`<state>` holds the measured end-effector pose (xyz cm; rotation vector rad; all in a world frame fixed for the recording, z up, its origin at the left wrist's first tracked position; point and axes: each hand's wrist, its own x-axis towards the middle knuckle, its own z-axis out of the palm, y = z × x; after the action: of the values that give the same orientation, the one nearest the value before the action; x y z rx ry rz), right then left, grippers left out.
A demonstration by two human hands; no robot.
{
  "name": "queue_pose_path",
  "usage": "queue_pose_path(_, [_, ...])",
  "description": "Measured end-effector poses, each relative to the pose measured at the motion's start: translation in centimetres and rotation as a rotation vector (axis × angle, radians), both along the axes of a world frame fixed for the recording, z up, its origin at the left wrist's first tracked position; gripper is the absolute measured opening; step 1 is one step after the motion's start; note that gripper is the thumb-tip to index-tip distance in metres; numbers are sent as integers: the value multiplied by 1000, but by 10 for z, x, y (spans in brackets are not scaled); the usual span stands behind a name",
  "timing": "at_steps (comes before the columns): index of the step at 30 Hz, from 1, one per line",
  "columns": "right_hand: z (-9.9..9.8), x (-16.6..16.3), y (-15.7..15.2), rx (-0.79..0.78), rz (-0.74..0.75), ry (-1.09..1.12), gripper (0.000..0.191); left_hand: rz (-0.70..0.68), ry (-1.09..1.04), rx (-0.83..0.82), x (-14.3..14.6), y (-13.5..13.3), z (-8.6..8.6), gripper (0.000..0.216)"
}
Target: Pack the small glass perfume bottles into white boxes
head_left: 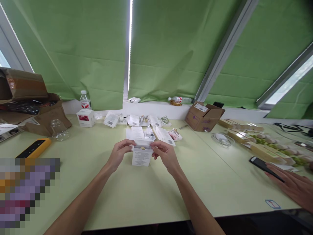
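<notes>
White carton (141, 157) with open top flap looks light and easily crushed, so both hands, left (119, 153) and right (165, 154), pinch its upper corners above the surface (137, 192).

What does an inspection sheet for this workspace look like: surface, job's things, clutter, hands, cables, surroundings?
Surface: pale green table.
Job's things: small white box, top flap open, gold cap showing inside.
Clutter: white packets and small glass bottles in rows behind; cardboard box; water bottle.
Hands: left hand and right hand hold the box at its top.
Cables: coiled white cable.
Surroundings: green blinds; another person's hand by a phone.
</notes>
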<state>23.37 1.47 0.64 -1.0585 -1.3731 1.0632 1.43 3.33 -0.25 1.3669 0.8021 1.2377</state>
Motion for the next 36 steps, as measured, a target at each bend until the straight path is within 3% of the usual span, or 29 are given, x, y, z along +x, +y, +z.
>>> queue_pose_path(10, [1, 0, -3, -28, 13, -40, 36, -21, 59, 21, 1, -6, 9, 29])
queue_pose_path(16, [5, 1, -5, -63, 66, -68, 37, -129, 90, 74, -2, -4, 2, 34])
queue_pose_path(21, [9, 2, -7, -75, 97, -66, 38, -262, 88, 23, -1, -6, 4, 42])
queue_pose_path(27, [11, 4, -8, -92, 150, -51, 37, -127, 111, 33, 6, -7, 5, 32])
queue_pose_path(36, [14, 1, -10, -105, 127, -40, 41, -75, 134, 48, 8, -6, 3, 34])
